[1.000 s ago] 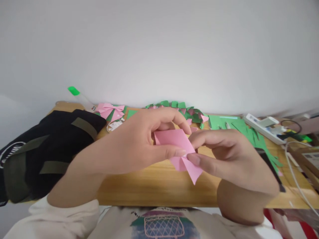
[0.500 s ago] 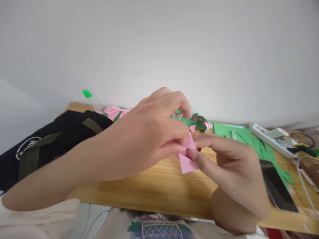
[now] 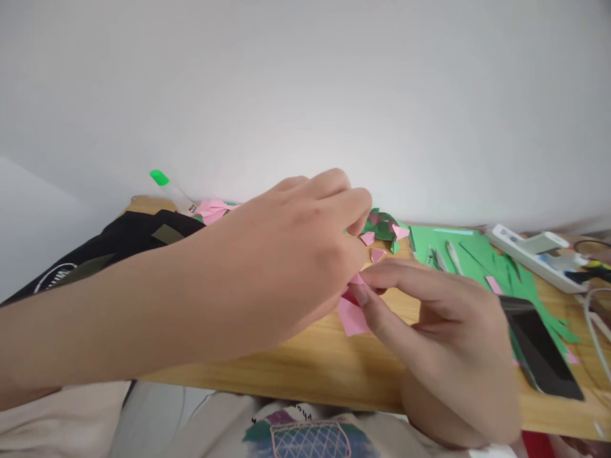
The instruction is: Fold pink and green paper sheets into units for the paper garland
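A small folded piece of pink paper [image 3: 352,318] is held between both hands above the wooden table. My right hand [image 3: 429,318] pinches its right edge between thumb and forefinger. Over its upper left side lies my left hand [image 3: 305,254], closed, with the fingers curled down; its fingertips are hidden behind the hand, and they appear to grip the paper. Just beyond my hands lie small pink paper pieces [image 3: 377,255] and a green paper strip with pink bits [image 3: 382,224].
Green paper sheets [image 3: 472,251] with a pen-like white tool [image 3: 454,257] lie right. A phone [image 3: 541,346] and white power strip [image 3: 534,254] sit further right. A black bag [image 3: 119,238], a green-capped glue bottle [image 3: 172,191] and a pink paper flower [image 3: 212,210] are left.
My left hand has turned over the paper and moved slightly right, covering more of it. The paper's upper point is now hidden. My right hand keeps its pinch, and the view has shifted a little.
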`<action>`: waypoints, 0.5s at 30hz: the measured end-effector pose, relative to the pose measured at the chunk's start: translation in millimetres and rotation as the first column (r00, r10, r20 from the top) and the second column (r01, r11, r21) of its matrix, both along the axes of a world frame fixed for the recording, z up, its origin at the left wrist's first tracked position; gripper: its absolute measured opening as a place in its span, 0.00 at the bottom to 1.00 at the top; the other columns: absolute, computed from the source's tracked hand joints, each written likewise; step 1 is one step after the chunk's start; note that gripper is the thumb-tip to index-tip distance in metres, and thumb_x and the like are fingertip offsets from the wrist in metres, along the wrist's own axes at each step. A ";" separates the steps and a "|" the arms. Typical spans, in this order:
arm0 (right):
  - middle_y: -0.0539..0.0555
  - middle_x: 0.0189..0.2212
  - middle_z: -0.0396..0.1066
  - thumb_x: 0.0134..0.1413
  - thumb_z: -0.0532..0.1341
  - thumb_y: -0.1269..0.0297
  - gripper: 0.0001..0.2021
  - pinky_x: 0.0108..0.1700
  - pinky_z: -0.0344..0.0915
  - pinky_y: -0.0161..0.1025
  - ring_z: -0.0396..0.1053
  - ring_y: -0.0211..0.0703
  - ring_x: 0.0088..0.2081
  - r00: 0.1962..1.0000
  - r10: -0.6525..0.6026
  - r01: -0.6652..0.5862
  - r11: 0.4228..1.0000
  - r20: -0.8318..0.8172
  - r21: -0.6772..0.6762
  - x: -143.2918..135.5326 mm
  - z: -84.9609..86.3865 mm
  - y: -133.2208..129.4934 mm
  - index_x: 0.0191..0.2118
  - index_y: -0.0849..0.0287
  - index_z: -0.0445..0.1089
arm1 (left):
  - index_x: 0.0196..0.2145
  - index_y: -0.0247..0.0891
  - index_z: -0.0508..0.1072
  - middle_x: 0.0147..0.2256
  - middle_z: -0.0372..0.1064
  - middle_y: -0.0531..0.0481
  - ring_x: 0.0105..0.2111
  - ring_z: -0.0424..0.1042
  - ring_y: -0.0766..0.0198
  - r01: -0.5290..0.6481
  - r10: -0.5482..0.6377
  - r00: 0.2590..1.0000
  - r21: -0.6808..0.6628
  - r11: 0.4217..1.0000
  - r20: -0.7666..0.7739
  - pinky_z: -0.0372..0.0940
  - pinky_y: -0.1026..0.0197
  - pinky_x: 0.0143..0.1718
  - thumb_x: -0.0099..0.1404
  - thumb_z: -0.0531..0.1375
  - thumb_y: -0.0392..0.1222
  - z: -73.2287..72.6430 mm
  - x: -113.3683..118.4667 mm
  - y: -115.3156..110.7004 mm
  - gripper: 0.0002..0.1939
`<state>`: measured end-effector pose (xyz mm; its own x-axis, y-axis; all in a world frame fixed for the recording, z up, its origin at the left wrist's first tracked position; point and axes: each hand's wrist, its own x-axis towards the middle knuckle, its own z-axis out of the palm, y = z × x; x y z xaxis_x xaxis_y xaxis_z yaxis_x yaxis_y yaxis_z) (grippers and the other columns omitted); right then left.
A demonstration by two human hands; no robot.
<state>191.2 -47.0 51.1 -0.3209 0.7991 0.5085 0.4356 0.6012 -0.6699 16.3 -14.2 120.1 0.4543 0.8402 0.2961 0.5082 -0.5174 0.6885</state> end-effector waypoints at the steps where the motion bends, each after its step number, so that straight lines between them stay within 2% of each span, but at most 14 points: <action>1: 0.44 0.26 0.77 0.58 0.63 0.71 0.09 0.30 0.69 0.35 0.74 0.36 0.28 1.000 -0.008 0.008 1.000 0.006 0.000 0.1 0.4 -0.6 0.27 0.51 0.70 | 0.13 0.41 0.61 0.20 0.54 0.56 0.39 0.74 0.53 0.018 -0.016 0.998 0.032 0.999 -0.055 0.63 0.39 0.55 0.54 0.64 0.35 -0.8 -0.8 -0.3 0.18; 4: 0.45 0.26 0.78 0.58 0.63 0.68 0.08 0.29 0.69 0.34 0.73 0.36 0.27 0.999 -0.031 0.031 0.999 0.009 -0.004 0.2 1.8 -2.1 0.28 0.51 0.70 | 0.16 0.41 0.63 0.26 0.62 0.53 0.42 0.72 0.53 0.122 -0.064 0.951 0.178 0.977 -0.303 0.63 0.42 0.55 0.60 0.58 0.42 -4.4 -6.0 -2.0 0.16; 7: 0.46 0.27 0.78 0.58 0.62 0.69 0.08 0.29 0.69 0.35 0.74 0.38 0.27 0.998 -0.053 0.054 0.998 0.033 -0.021 0.8 4.2 -4.0 0.29 0.52 0.71 | 0.20 0.41 0.64 0.32 0.64 0.51 0.46 0.69 0.52 0.238 -0.081 0.868 0.269 0.933 -0.489 0.63 0.43 0.55 0.66 0.51 0.43 -8.0 -12.1 -3.8 0.16; 10: 0.47 0.26 0.77 0.57 0.62 0.72 0.07 0.30 0.69 0.35 0.74 0.38 0.27 0.997 -0.052 0.055 0.997 0.065 -0.049 1.9 6.7 -5.2 0.30 0.53 0.72 | 0.21 0.41 0.62 0.32 0.63 0.49 0.45 0.67 0.52 0.287 -0.084 0.825 0.287 0.914 -0.559 0.64 0.44 0.52 0.68 0.47 0.41 -9.2 -14.8 -4.5 0.17; 15: 0.44 0.26 0.77 0.56 0.63 0.72 0.07 0.32 0.67 0.31 0.73 0.33 0.27 0.997 -0.030 0.032 0.999 0.076 -0.034 2.6 7.6 -3.4 0.29 0.55 0.71 | 0.22 0.42 0.63 0.31 0.62 0.47 0.42 0.66 0.52 0.323 -0.073 0.805 0.332 0.886 -0.589 0.67 0.47 0.41 0.67 0.48 0.38 -8.8 -14.8 -4.3 0.16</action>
<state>193.8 -50.4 58.7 -0.3321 0.8263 0.4549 0.5040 0.5631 -0.6549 1.5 -18.4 111.3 0.7845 0.5760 0.2296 0.5845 -0.8106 0.0367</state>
